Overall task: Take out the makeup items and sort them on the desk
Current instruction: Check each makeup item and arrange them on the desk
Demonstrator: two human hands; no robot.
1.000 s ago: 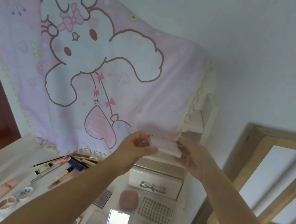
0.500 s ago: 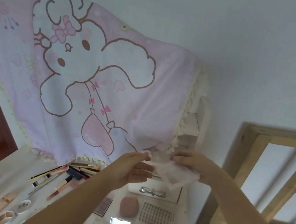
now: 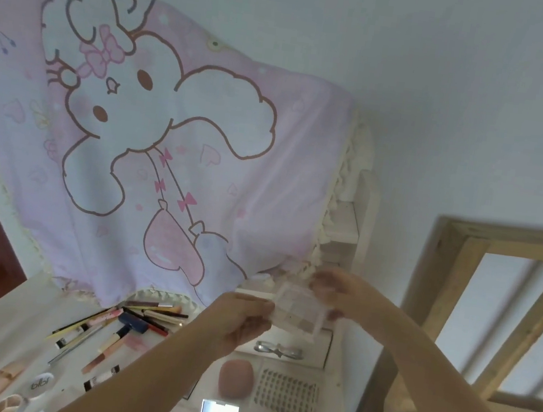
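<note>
Holding: your left hand (image 3: 241, 319) and right hand (image 3: 338, 292) pinch a clear palette (image 3: 299, 313)
Below: pencils (image 3: 130, 322) on the desk (image 3: 25, 308)

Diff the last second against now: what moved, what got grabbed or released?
Both hands, left hand and right hand, still hold the clear palette above the desk. It has turned from edge-on to face the camera and tilted. Nothing released. The pencils, pink puff and lash tray stayed put.
</note>
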